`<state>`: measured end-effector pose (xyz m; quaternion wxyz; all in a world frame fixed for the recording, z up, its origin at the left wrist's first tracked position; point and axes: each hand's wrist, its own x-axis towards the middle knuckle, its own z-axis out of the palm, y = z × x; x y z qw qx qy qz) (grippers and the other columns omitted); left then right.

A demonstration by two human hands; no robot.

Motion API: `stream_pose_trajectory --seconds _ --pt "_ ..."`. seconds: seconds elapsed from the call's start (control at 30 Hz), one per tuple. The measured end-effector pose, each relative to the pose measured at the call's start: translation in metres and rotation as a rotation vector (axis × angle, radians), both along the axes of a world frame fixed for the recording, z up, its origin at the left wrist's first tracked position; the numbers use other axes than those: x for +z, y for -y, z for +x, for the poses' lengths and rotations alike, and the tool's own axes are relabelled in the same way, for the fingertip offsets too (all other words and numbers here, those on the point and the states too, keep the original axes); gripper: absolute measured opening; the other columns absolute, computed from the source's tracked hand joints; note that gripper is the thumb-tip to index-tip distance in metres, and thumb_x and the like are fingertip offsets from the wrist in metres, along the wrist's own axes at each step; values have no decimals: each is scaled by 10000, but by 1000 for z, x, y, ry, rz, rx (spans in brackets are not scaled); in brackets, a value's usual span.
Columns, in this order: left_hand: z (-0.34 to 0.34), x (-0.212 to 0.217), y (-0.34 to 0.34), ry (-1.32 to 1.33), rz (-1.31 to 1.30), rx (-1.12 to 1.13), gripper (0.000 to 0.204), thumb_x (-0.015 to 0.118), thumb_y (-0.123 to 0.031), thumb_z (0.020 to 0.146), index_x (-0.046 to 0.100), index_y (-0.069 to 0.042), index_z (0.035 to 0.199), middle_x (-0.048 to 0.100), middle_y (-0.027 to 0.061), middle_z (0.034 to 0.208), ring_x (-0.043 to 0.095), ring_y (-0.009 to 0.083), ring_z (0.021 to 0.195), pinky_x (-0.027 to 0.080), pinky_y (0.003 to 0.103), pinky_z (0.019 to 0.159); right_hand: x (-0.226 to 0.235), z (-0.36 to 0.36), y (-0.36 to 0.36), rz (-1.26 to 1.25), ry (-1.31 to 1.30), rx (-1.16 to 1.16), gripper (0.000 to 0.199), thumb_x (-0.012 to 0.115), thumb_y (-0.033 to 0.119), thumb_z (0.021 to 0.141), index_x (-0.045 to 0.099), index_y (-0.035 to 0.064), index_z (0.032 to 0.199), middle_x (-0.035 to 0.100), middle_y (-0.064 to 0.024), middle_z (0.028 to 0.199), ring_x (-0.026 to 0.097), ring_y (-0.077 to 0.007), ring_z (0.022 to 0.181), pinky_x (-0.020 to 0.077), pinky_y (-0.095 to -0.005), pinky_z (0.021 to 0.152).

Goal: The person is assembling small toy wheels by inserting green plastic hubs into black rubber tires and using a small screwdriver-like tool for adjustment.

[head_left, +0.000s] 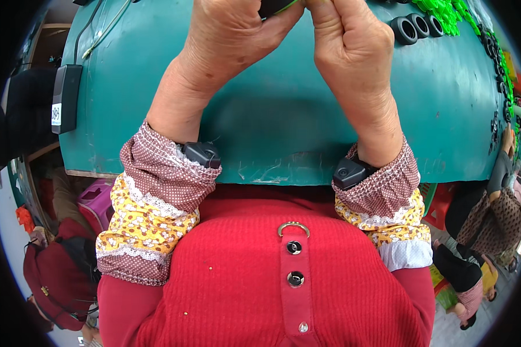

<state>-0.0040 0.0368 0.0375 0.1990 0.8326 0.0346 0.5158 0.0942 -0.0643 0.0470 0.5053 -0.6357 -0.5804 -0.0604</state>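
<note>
My left hand [228,34] and my right hand [350,43] are raised together at the top edge of the view, above a teal table [272,115]. The left hand's fingers pinch a small black part with a green piece [275,7], mostly cut off by the frame. My right hand's fingertips meet the same part; its grip is hidden by the frame edge. Small black devices are strapped on both wrists, the left wrist device [202,155] and the right wrist device [350,172]. Patterned sleeve covers wrap my forearms.
Several black rubber rings [414,26] and a heap of green plastic parts [446,11] lie at the table's far right. A black box with a cable [65,98] sits at the left edge. Another person [492,214] sits to the right. Bags [63,272] lie lower left.
</note>
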Motion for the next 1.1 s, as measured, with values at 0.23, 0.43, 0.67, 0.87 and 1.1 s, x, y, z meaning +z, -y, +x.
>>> stream_pose_trajectory --seconds 0.23,0.43,0.67,0.87,1.1 --pt "4 -16 -4 -147 -138 78 328 645 -33 680 542 -43 992 593 162 861 612 289 747 475 313 618 -18 10 -8 -67 64 -65 184 525 112 833 450 34 684 490 -194 580 506 -384 532 369 -410 434" --pt "3 -28 -6 -375 -430 22 245 622 -82 699 541 -48 928 574 142 683 586 217 596 461 288 571 -39 12 -13 -233 29 -90 224 512 204 834 465 58 670 553 -159 589 536 -370 532 413 -441 451" --pt "-1 -26 -13 -547 -516 1 226 621 -85 696 552 -34 905 590 152 721 592 264 623 459 311 567 -32 4 -9 -301 85 -86 204 506 207 845 472 55 712 547 -147 575 538 -354 530 409 -432 458" --pt "-1 -15 -2 -269 -493 -62 373 610 -19 682 529 -73 1043 597 131 807 598 227 682 473 280 637 -29 11 -13 -306 -435 63 215 505 174 854 488 24 700 504 -174 581 466 -349 509 375 -370 463" --pt "-2 -21 -11 -436 -562 -111 287 592 -24 706 490 -57 972 578 117 733 586 223 646 458 296 593 -32 6 -12 -334 -262 -21 236 501 184 855 470 28 681 510 -173 572 487 -368 517 375 -396 458"
